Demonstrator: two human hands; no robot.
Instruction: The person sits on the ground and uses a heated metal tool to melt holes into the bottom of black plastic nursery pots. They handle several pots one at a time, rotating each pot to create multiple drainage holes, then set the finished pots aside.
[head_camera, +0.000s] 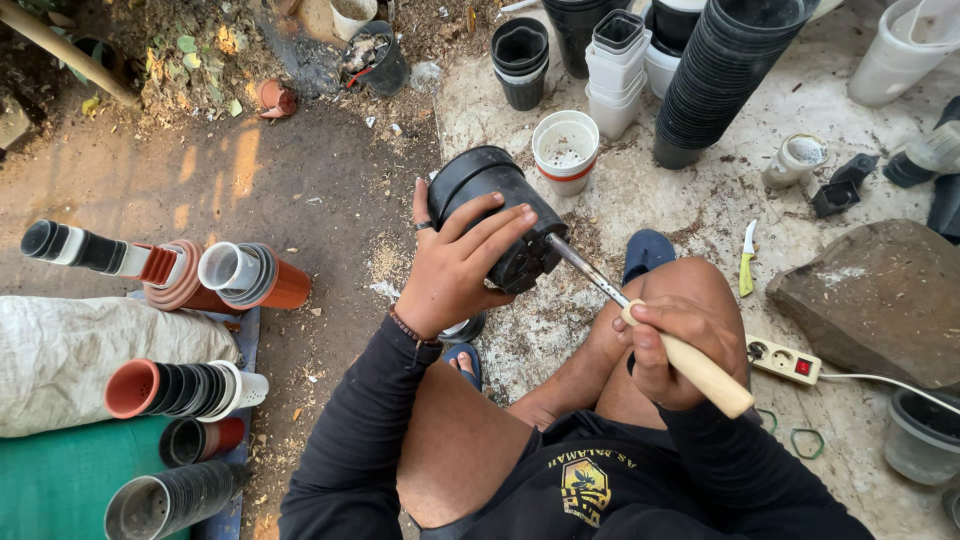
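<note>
Dark sleeves and bare knees fill the bottom edge, and just above them the black pot (497, 215) is held on its side over the ground, its mouth turned up and away and its base toward the person. Free room lies mostly to the left, where bare brown dirt (250, 180) opens out; to the right the space is tighter, hemmed by a grey rock (870, 300) and a white power strip (785, 360) beside the knee. Left hand (455, 265) wraps the pot from the side, fingers spread wide across its wall and thumb behind, a ring on one finger. Right hand (665, 345) is closed in a fist around the pale wooden handle of a metal rod tool (590, 275), whose tip touches the pot's base. Just beyond the pot stands a white pot (565, 150) with a red band, and behind it tall stacks of black pots (720, 80). A small knife (747, 260) lies on the pale concrete (700, 200). Along the left edge, nested pots (180, 390) lie sideways on a green mat (60, 480) near a white sack (70, 360).
</note>
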